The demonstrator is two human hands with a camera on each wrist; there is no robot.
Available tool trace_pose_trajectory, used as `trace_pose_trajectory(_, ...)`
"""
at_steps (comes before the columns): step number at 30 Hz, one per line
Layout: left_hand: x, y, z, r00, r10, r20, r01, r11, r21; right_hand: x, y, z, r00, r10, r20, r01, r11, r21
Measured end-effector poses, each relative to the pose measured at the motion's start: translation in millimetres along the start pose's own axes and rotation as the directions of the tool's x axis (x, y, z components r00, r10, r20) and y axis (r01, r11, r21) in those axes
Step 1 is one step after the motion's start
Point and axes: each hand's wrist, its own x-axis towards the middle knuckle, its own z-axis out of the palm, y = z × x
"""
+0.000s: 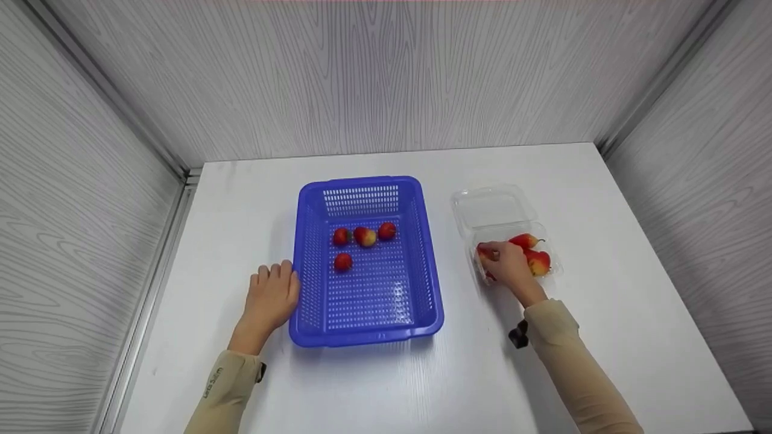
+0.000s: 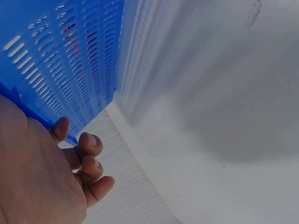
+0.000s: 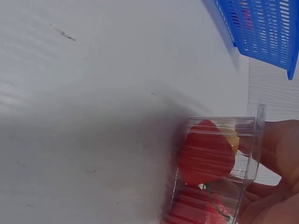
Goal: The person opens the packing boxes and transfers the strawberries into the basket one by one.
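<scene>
Tan sleeves point(image 1: 588, 374) nearest; left hand point(image 1: 273, 296), loosely curled, touches blue basket point(image 1: 368, 339) at left; right hand point(image 1: 511, 265) pinches smooth, red-and-yellow fruit point(image 3: 205, 151) inside clear box point(image 1: 491, 206).

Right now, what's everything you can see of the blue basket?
The blue basket looks like plastic: rectangular, rounded corners, a solid rim, walls and base pierced with rows of small slots. It stands upright on the white table, open-topped, its long sides running away from the person. Four fruits, mostly red, one partly yellow, lie on its base. The left hand is at its left rim, apparently touching.
</scene>
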Motion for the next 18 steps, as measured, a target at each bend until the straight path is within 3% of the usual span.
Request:
trace_pose_trajectory(10, -1.2, -0.4, 2.8, 1.0, -0.006, 0.023, 0.007, 1.0, -0.011, 1.3, 7.0, 8.6, 0.996, -0.048, -0.081, 0.036, 0.99, -0.136)
trace_pose_trajectory(18, 0.7, -0.8, 1.1, 1.0, -0.01, 0.022, 0.01, 1.0, -0.009, -1.2, 8.6, 2.9, 0.984, -0.066, -0.165, 0.061, 0.997, -0.037)
